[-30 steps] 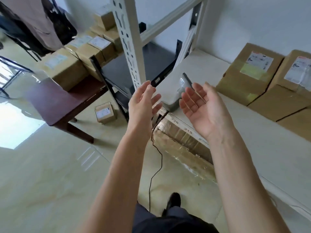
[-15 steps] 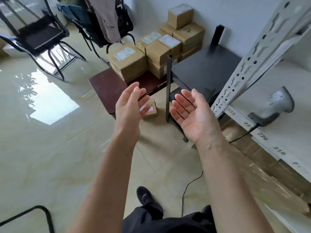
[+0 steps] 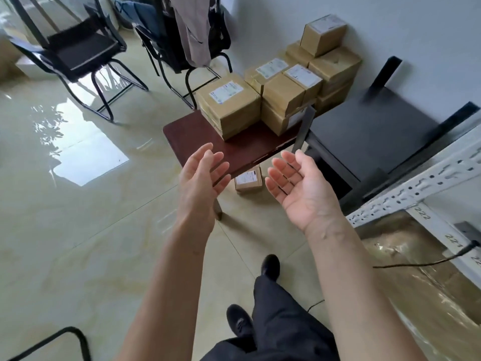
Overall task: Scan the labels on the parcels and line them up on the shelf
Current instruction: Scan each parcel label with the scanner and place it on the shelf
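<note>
Both arms reach out in front of the person, palms turned toward each other. The left hand (image 3: 201, 178) is spread wide with straight fingers and holds nothing; the right hand (image 3: 299, 186) is just as wide, palm up, fingers relaxed, also holding nothing. A gap lies between the 2 hands, and neither touches anything.

Beyond the fingertips, at 12 o'clock, stands a dark red low table (image 3: 197, 142) carrying a stack of brown parcels (image 3: 283, 95) with white labels on top, piled against the white wall. The nearest one, a large parcel (image 3: 230, 108), sits at the table's front edge of the pile. 1 small parcel (image 3: 248, 180) lies on the floor under the table's near edge, showing between the 2 hands.

At 2 o'clock is a black table (image 3: 372, 131), and at 3 o'clock the white slotted frame of the shelf (image 3: 416, 186), with numbers such as 222 on its edge strip. A black cable (image 3: 421, 263) trails off the shelf's edge.

At 10 and 11 o'clock stand 2 black chairs (image 3: 78, 50), one draped with clothing. The person's dark shoes (image 3: 270, 265) are on the glossy tiled floor (image 3: 78, 230).
</note>
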